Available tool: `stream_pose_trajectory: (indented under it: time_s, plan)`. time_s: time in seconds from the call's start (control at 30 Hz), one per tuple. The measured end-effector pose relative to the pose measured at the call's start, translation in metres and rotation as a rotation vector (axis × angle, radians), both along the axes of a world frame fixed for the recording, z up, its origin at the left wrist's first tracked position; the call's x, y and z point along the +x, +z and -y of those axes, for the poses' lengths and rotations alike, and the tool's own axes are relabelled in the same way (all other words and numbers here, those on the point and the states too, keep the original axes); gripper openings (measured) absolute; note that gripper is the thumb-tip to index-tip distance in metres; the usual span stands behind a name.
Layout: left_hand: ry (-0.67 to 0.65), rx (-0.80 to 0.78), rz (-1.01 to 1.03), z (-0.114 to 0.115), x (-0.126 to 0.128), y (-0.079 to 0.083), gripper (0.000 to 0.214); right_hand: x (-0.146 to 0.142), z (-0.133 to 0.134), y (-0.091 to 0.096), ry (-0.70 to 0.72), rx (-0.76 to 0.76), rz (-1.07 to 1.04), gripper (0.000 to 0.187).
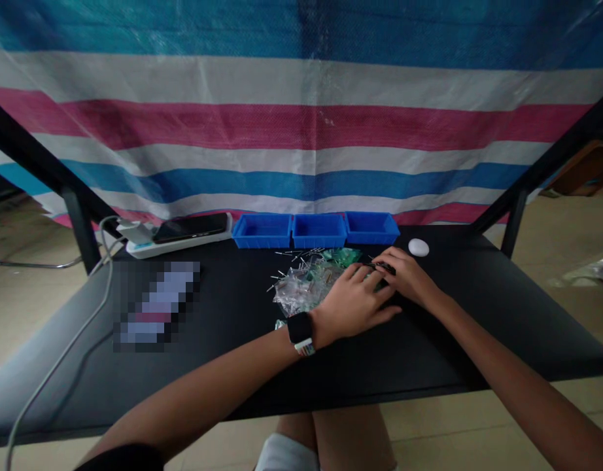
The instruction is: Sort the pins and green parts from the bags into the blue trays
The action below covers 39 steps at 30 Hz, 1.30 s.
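Note:
My left hand, with a watch on its wrist, is palm down at the right side of a heap of clear plastic bags. Its fingers are apart and the thumb sticks out to the right; what lies beneath the fingertips is hidden. Close against it, my right hand is closed on a small dark slim tool, whose kind I cannot make out. Thin pale pin-like pieces lie scattered around the bags. A green bag sits behind my left fingers.
Three blue bins stand in a row at the back of the black table. A white oval object lies at right. At left are a power strip with a phone on it, a cable and a pixelated item.

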State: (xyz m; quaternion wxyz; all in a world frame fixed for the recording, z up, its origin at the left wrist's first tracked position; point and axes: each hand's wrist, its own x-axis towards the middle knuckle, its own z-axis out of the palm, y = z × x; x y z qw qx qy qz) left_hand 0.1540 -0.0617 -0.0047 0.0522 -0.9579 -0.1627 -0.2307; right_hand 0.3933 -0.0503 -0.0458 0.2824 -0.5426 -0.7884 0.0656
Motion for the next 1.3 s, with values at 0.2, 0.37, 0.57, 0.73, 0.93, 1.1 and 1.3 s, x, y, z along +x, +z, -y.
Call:
stream_pose_trajectory:
  time_s: [0.2, 0.37, 0.57, 0.73, 0.93, 1.1, 1.3]
  plan:
    - [0.233, -0.229, 0.118, -0.042, -0.073, 0.021, 0.032, 0.0, 0.004, 0.008, -0.03, -0.068, -0.003, 0.015]
    - [0.258, -0.35, -0.019, -0.076, -0.135, -0.009, 0.045, -0.01, 0.008, 0.006, -0.08, -0.066, -0.067, 0.013]
    - [0.284, -0.338, -0.046, -0.075, -0.147, -0.026, 0.045, -0.013, 0.008, 0.007, -0.036, -0.088, -0.038, 0.014]
    - [0.32, -0.245, -0.056, -0.07, -0.147, -0.024, 0.037, -0.01, 0.01, 0.01, -0.021, -0.032, 0.076, 0.016]
    - [0.393, -0.245, -0.089, -0.057, -0.145, -0.024, 0.029, -0.012, 0.007, 0.007, -0.057, 0.001, -0.044, 0.016]
    - [0.453, -0.319, -0.078, -0.042, -0.133, -0.021, 0.026, -0.012, -0.001, 0.009, -0.054, -0.051, -0.14, 0.013]
    - [0.555, -0.421, -0.002, -0.041, -0.117, -0.017, 0.02, -0.019, -0.01, 0.01, -0.051, -0.138, -0.211, 0.01]
